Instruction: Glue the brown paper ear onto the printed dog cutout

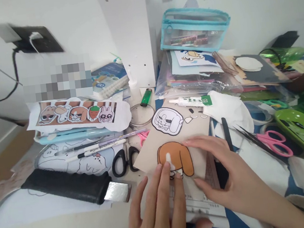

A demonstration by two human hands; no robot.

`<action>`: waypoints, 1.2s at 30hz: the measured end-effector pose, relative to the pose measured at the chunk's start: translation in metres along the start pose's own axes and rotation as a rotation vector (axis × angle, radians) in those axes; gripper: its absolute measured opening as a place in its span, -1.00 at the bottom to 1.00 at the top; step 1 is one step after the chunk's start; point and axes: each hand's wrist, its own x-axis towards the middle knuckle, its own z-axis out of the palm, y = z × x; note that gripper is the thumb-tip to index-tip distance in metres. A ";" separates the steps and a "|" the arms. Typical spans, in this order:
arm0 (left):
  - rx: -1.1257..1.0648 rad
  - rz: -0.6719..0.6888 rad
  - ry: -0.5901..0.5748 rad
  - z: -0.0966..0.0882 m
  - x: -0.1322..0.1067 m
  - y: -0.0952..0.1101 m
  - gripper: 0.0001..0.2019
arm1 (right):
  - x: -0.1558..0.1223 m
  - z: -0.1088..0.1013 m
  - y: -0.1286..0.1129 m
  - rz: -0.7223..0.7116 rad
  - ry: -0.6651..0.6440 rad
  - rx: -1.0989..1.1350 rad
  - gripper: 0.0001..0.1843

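Card [148, 154]: flat, beneath both hands. Left hand [157, 208]: fingers spread, fingertips on lower part of orange picture, grasping nothing. Right hand [226, 167]: open, thumb and fingers parted at the picture's right side. Orange picture [174, 151]: on card. Glue tube [190, 101]: at card's upper end.

A: What material is the orange cut-out [177, 150]?
B: It looks like paper, smooth and matt. The beige sheet [147, 155] under it looks like matt card.
A: And the pink-handled scissors [261, 139]?
B: The grips seem smooth plastic, the blades [252, 135] metal.
A: Is the green lighter [146, 97] glossy?
B: Yes, glossy plastic. The clear bag [193, 88] is shiny, wrinkled plastic.
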 end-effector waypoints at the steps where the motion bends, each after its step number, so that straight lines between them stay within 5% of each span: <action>1: 0.001 -0.001 -0.004 0.000 0.000 0.000 -0.35 | 0.000 0.000 0.000 0.001 -0.005 -0.003 -0.39; 18: -0.009 -0.024 -0.027 -0.001 -0.002 0.000 -0.38 | 0.000 0.002 0.004 -0.056 0.011 -0.070 -0.53; 25: 0.001 -0.026 -0.026 -0.001 -0.004 0.002 -0.32 | 0.001 0.001 0.005 -0.195 -0.040 -0.173 -0.66; 36: 0.003 -0.033 -0.040 -0.003 -0.006 0.001 -0.34 | -0.001 0.002 0.007 -0.271 -0.038 -0.225 -0.62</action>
